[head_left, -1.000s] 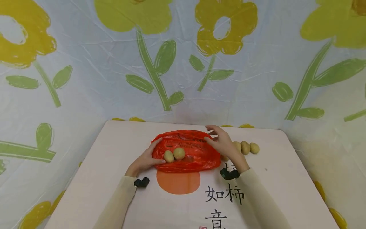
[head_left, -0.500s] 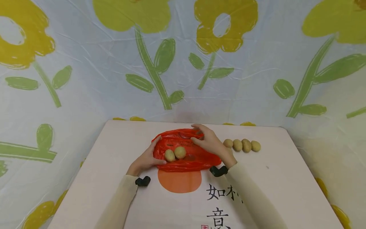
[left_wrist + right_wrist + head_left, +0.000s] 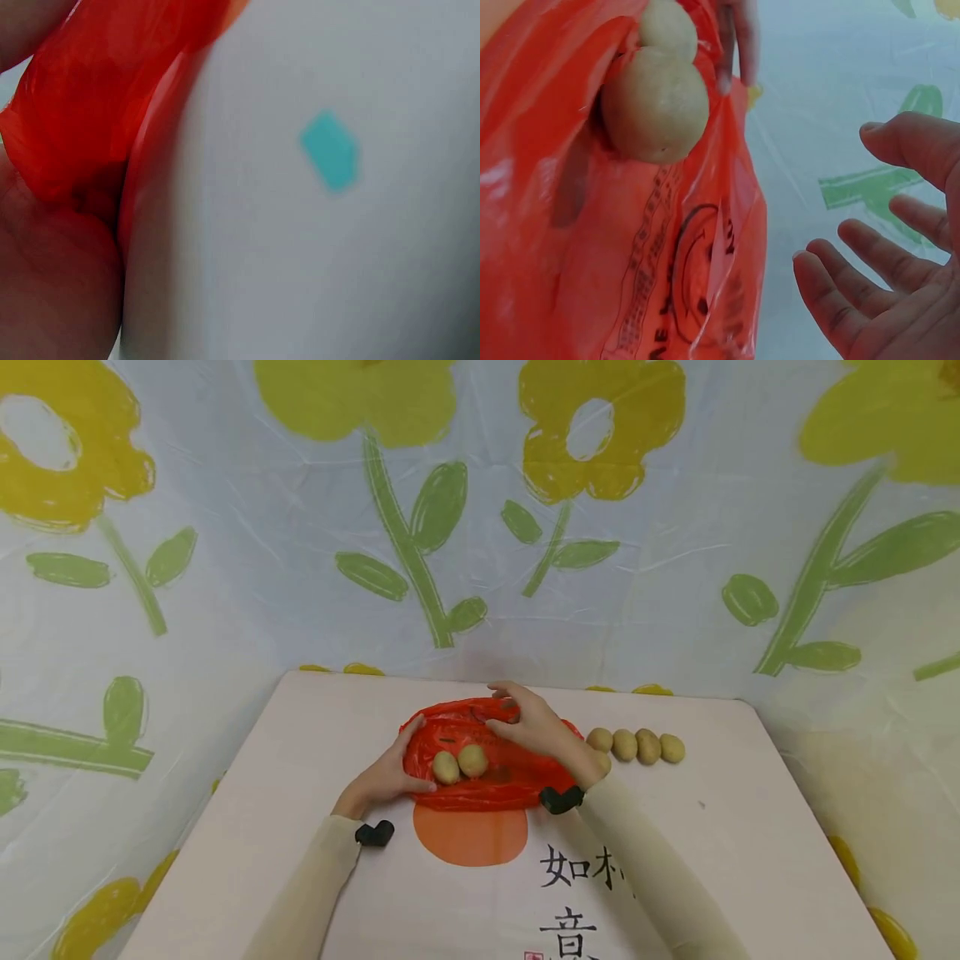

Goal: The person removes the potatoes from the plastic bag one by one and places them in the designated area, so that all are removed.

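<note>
A red plastic bag (image 3: 517,770) lies spread with its mouth gaping in the head view, and two potatoes (image 3: 472,761) rest side by side in it. My left hand (image 3: 382,775) holds the bag's left end, fingers at the back rim and thumb at the front. In the left wrist view, red film (image 3: 90,97) lies against the palm. Over the bag's back right part hovers my right hand (image 3: 528,722), its fingers spread and bent, gripping nothing. The right wrist view shows this hand (image 3: 889,277) apart from the bag, which has black print on it.
A row of several potatoes (image 3: 647,747) sits right of the bag, and another potato (image 3: 602,762) is partly hidden by my right wrist. The pale table mat (image 3: 720,860) bears an orange disc (image 3: 471,837) and black characters. Behind the table hangs a flowered cloth (image 3: 645,577).
My right hand has moved left from the bag's right end to above its back middle, uncovering more of the potato row. My left hand and the two potatoes in the bag have stayed put.
</note>
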A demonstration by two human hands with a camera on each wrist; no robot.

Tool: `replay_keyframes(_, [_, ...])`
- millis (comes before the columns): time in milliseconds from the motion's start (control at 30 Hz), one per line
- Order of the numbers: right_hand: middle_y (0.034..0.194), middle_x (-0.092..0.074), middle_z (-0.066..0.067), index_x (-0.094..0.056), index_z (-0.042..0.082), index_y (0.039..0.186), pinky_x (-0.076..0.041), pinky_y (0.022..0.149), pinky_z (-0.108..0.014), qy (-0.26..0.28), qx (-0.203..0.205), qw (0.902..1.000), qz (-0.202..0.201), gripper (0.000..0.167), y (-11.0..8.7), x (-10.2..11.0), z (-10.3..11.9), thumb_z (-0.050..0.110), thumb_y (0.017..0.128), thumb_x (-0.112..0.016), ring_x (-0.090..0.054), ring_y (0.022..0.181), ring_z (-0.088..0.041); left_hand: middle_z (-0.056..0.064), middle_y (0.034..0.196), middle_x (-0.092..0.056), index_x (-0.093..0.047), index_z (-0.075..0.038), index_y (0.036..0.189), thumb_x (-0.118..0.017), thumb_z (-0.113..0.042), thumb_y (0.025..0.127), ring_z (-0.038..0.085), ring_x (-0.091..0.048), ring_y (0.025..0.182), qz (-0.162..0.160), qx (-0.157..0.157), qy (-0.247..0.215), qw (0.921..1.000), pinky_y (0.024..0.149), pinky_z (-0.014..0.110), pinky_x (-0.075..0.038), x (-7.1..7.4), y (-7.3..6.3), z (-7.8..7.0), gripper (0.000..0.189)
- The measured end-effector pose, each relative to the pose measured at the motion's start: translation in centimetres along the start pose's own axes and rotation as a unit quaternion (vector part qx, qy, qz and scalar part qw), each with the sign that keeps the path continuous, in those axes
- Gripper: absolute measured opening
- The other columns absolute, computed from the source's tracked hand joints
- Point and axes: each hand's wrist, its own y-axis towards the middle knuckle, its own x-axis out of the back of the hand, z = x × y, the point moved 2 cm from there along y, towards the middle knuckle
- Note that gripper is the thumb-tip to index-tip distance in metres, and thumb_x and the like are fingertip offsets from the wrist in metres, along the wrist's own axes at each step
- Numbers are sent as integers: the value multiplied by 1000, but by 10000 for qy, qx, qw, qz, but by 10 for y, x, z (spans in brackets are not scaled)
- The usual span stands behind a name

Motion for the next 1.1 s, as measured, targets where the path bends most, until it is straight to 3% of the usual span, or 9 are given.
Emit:
replay_keyframes(400, [142,-59,-17,-46,9,151,-56,101,-51,18,216,9989,427,65,32,-12,6,24,95,-75,-60,127,-41,2,172,-12,-9,-34,166,-93,-26,74,34,-15,157,127,-100,6,9999,124,62,-23,0,2,3,125])
replay_keyframes(767, [143,-57,-21,-47,8,150,-53,105,-49,85,140,9929,1175,65,32,-26,-13,21,94,-77,-58,129,-36,4,171,-14,-11,-35,165,-93,-24,74,35,-17,156,97,-173,-8,9998,124,62,-25,0,0,3,123])
replay_keyframes(900, [140,-60,-19,-47,5,150,-53,106,-48,114,183,9913,1295,65,29,-33,-23,18,94,-77,-60,125,-34,2,170,-15,-11,-38,165,-92,-24,74,34,-18,155,116,-131,-51,9998,123,61,-27,0,-2,3,123])
replay_keyframes(1100, [141,-60,-15,-48,7,150,-55,103,-43,-68,226,9888,1474,64,32,-35,-29,25,95,-76,-63,121,-31,-1,169,-18,-13,-38,165,-93,-24,74,32,-19,155,61,-137,-46,9999,123,61,-27,0,0,2,122])
